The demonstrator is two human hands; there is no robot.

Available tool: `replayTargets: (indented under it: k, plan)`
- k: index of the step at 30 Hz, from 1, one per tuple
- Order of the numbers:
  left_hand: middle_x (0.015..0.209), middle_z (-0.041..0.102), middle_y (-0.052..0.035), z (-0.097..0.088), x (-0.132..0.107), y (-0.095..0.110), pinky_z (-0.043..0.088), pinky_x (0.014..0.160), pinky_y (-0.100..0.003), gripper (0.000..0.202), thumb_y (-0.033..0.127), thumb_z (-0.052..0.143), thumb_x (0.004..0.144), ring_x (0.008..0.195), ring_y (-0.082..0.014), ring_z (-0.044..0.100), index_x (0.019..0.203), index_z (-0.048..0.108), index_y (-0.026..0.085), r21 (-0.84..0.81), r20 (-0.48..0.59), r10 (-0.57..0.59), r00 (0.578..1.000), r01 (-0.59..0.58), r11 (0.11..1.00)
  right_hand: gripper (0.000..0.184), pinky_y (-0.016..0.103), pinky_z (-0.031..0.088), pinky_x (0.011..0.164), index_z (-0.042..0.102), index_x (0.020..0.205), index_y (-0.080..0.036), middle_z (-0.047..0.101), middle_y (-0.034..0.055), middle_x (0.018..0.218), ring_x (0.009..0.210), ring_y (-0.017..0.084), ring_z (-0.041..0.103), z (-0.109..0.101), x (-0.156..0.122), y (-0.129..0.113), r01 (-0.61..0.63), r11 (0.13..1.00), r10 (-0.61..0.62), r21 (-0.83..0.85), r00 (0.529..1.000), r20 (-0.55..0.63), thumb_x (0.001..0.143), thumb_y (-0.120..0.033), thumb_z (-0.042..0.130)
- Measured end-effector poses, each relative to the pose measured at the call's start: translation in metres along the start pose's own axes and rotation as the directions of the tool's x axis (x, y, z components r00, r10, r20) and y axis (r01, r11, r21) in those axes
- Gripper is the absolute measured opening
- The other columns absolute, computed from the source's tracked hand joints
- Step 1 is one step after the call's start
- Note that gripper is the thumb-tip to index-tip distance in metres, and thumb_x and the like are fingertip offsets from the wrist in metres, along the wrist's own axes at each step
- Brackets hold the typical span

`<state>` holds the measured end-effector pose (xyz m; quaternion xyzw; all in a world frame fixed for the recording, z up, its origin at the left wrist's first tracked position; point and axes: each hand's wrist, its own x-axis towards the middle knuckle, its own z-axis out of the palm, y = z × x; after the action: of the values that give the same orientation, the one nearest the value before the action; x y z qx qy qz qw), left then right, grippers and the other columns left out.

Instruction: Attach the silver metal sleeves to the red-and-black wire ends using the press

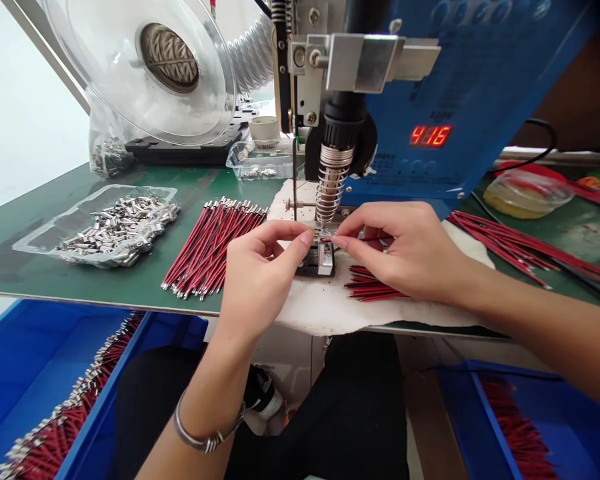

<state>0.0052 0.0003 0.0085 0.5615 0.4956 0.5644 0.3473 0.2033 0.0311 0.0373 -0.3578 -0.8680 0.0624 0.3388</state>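
My right hand (405, 250) pinches a thin red-and-black wire (377, 239) between thumb and forefinger, its end at the small metal fixture (325, 259) under the soldering tip. From the other side my left hand (267, 263) reaches to the same fixture, thumb and forefinger pressed together; whatever they grip is too small to make out. Directly above both fingertips stands the spring-wrapped soldering head (334, 177). A bundle of red-and-black wires (373, 285) lies on white paper below my right hand. Left of my left hand rests a pile of wires with metal ends (215, 247).
A clear tray (30, 245) holds small metal connectors. Behind stands a blue machine (405, 173) with a red display reading 416. More wires (510, 247) lie at right. Blue bins (10, 347) with wires stand below the green table's edge (130, 305).
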Motion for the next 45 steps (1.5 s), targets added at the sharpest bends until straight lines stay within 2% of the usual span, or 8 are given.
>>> replayTargets:
  k: [4, 12, 20, 36, 45]
  plan:
    - [0.083, 0.074, -0.0048, 0.0009, 0.0001, -0.0001, 0.044, 0.058, -0.025, 0.021, 0.040, 0.076, 0.086, 0.069, -0.0153, 0.061, 0.089, 0.079, 0.019, 0.023, 0.015, 0.015, 1.000, -0.016, 1.000, 0.010, 0.028, 0.042, 0.057, 0.071, 0.083, -0.021, 0.072, -0.0011, 0.073, 0.054, 0.012, 0.055, 0.0002, -0.0011, 0.0006, 0.000, 1.000, 0.000, -0.002, 1.000, 0.003, 0.092, -0.023, 0.066]
    - [0.087, 0.075, -0.0058, 0.0026, 0.0001, 0.0004, 0.045, 0.058, -0.026, 0.017, 0.037, 0.077, 0.084, 0.074, -0.0177, 0.065, 0.087, 0.079, 0.021, 0.083, -0.022, 0.034, 0.999, -0.032, 0.996, 0.009, 0.028, 0.042, 0.057, 0.071, 0.084, -0.021, 0.071, -0.0014, 0.074, 0.056, 0.012, 0.057, 0.0003, -0.0009, 0.0012, 0.001, 1.000, -0.001, -0.015, 1.000, 0.001, 0.091, -0.023, 0.066]
    - [0.085, 0.075, -0.0059, 0.0027, -0.0007, 0.0004, 0.044, 0.055, -0.026, 0.018, 0.038, 0.079, 0.083, 0.072, -0.0177, 0.065, 0.085, 0.079, 0.020, 0.064, -0.023, 0.019, 1.000, -0.018, 0.998, 0.011, 0.029, 0.043, 0.059, 0.071, 0.084, -0.021, 0.073, -0.0011, 0.075, 0.058, 0.013, 0.059, 0.0007, -0.0016, 0.0025, 0.005, 1.000, -0.005, -0.016, 1.000, -0.005, 0.092, -0.024, 0.065]
    - [0.081, 0.076, -0.0055, 0.0045, 0.0003, 0.0029, 0.042, 0.052, -0.026, 0.019, 0.039, 0.081, 0.080, 0.070, -0.0182, 0.065, 0.083, 0.081, 0.020, 0.163, -0.059, 0.054, 0.997, -0.043, 0.986, 0.010, 0.030, 0.043, 0.055, 0.070, 0.083, -0.023, 0.073, -0.0008, 0.075, 0.057, 0.014, 0.059, 0.0006, -0.0011, 0.0016, -0.009, 1.000, 0.009, -0.020, 1.000, 0.009, 0.092, -0.024, 0.066]
    - [0.083, 0.076, -0.0050, 0.0049, -0.0018, 0.0036, 0.043, 0.054, -0.025, 0.017, 0.036, 0.079, 0.082, 0.070, -0.0165, 0.064, 0.082, 0.080, 0.020, 0.119, -0.070, 0.040, 0.997, -0.031, 0.992, 0.009, 0.029, 0.043, 0.057, 0.071, 0.083, -0.021, 0.072, -0.0016, 0.076, 0.059, 0.012, 0.059, -0.0020, -0.0004, 0.0001, 0.020, 1.000, -0.020, -0.010, 1.000, 0.000, 0.091, -0.021, 0.066]
